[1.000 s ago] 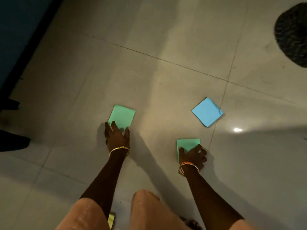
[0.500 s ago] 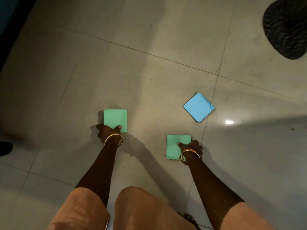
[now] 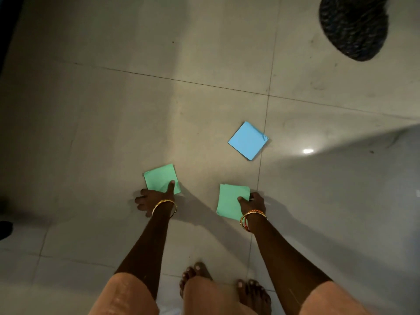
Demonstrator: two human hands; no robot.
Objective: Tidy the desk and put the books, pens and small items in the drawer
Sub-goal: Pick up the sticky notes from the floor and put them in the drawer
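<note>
You are bent over a tiled floor [image 3: 113,133], both arms reaching down, bare feet [image 3: 253,294] at the near edge. Your left hand [image 3: 154,197] rests on the near corner of the left green paper pad [image 3: 159,178]: the thumb lies straight on the pad while the other fingers [image 3: 142,201] spread loosely onto the floor to its left, holding nothing. Your right hand [image 3: 253,204] grips the right green paper pad [image 3: 229,200] at its right edge, thumb pressed on top and the other fingers curled round the side. Both green pads lie flat on the floor, near each other but apart. A blue paper pad [image 3: 247,140] lies farther off, right of centre, turned like a diamond, untouched by either hand. A dark woven mat [image 3: 354,26] sits at the far right. Bangles circle both wrists.
</note>
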